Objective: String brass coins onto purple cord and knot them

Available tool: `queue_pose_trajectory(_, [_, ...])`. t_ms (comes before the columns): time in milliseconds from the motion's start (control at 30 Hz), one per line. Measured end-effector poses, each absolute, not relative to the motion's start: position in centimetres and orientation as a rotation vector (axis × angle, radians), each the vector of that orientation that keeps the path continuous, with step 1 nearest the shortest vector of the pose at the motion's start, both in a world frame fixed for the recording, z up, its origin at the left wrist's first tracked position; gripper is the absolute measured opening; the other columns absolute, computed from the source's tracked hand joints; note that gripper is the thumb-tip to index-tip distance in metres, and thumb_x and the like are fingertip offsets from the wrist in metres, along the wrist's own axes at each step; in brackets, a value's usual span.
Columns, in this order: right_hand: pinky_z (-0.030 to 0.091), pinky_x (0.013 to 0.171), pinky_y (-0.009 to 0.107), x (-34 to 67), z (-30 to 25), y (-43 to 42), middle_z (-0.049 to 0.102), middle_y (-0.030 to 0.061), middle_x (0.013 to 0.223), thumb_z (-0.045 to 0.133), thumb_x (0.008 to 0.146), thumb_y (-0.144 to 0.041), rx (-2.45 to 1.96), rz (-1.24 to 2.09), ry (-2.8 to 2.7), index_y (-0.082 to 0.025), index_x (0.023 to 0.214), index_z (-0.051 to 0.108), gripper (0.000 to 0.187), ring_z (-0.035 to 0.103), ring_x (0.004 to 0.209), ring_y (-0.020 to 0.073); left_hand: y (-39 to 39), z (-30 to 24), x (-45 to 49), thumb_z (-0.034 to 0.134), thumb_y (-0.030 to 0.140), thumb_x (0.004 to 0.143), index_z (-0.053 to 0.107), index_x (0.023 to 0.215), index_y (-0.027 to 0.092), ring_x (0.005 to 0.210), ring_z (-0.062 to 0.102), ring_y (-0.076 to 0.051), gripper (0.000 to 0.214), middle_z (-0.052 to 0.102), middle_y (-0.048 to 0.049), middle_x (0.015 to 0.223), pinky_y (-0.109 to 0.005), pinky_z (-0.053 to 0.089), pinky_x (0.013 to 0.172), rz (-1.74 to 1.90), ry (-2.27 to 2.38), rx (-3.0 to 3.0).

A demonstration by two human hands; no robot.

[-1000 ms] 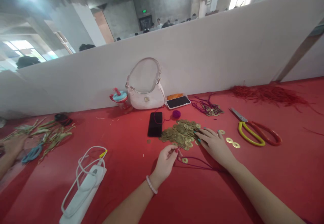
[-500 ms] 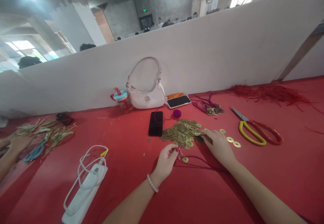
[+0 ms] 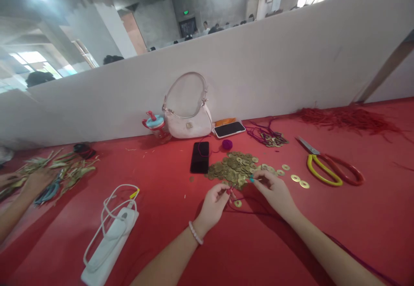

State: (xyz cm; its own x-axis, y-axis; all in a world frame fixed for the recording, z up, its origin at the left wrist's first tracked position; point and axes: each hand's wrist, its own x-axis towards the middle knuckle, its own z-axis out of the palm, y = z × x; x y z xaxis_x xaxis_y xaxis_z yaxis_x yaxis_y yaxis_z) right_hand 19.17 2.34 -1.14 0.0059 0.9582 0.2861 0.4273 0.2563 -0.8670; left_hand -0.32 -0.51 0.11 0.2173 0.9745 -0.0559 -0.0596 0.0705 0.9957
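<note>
A heap of brass coins with holes [image 3: 232,170] lies on the red table [image 3: 252,243]. My left hand [image 3: 214,204] is closed in a pinch on the end of a purple cord [image 3: 255,210], just in front of the heap. One coin [image 3: 238,203] rests on the cord beside that hand. My right hand [image 3: 273,190] sits at the heap's right front edge, its fingertips pinched together on a coin. The cord trails right under my right forearm.
A black phone [image 3: 200,157], a purple thread ball [image 3: 227,144], a white handbag [image 3: 189,115], a cup [image 3: 154,126] and a second phone [image 3: 229,129] lie behind. Yellow-and-red scissors [image 3: 326,169] are right, loose coins [image 3: 299,180] between. A white power strip [image 3: 108,238] lies left. Another person's hands [image 3: 32,182] work leaves far left.
My right hand drew back from the coin heap toward me and went from lying flat to pinching. My left hand stayed pinched on the cord.
</note>
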Motion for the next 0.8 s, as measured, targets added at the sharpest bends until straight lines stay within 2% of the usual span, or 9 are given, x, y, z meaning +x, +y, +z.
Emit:
queue_pose_trajectory(200, [0.047,0.062,0.026,17.0,-0.6,1.0,0.06,0.0029,0.076,0.056,0.07,-0.035,-1.237,1.092,-1.423,-0.02,0.066,0.044,0.02,0.057,0.067,0.015,-0.7,0.6,-0.3,0.056,0.041,0.077,0.056,0.079,0.014,0.06,0.051,-0.012,0.028,0.061,-0.0041,0.07,-0.024,0.04,0.06,1.005,1.034,1.229])
queue_pose_trajectory(433, [0.048,0.075,0.031,16.5,-0.2,0.5,0.062,0.008,0.094,0.059,0.071,-0.039,-1.17,1.248,-1.379,-0.02,0.066,0.044,0.024,0.058,0.089,0.0201,-0.8,0.9,-0.2,0.058,0.039,0.075,0.056,0.079,0.014,0.062,0.052,-0.013,0.025,0.06,-0.0036,0.07,-0.025,0.041,0.062,0.997,1.008,1.193])
queue_pose_trajectory(600, [0.048,0.076,0.032,16.4,-0.4,0.6,0.064,0.0071,0.092,0.064,0.066,-0.04,-1.137,1.321,-1.3,-0.02,0.07,0.047,0.026,0.059,0.086,0.0201,-0.8,0.7,-0.2,0.057,0.041,0.076,0.055,0.079,0.014,0.064,0.053,-0.013,0.027,0.06,-0.004,0.071,-0.025,0.041,0.062,0.977,1.014,1.212])
queue_pose_trajectory(800, [0.049,0.069,0.029,16.2,-1.3,1.0,0.063,0.0046,0.084,0.067,0.066,-0.035,-1.031,1.448,-1.228,-0.02,0.081,0.051,0.026,0.06,0.076,0.017,-0.8,0.2,-0.2,0.056,0.04,0.076,0.055,0.081,0.014,0.062,0.052,-0.012,0.027,0.059,-0.0034,0.069,-0.025,0.041,0.063,0.976,0.983,1.212])
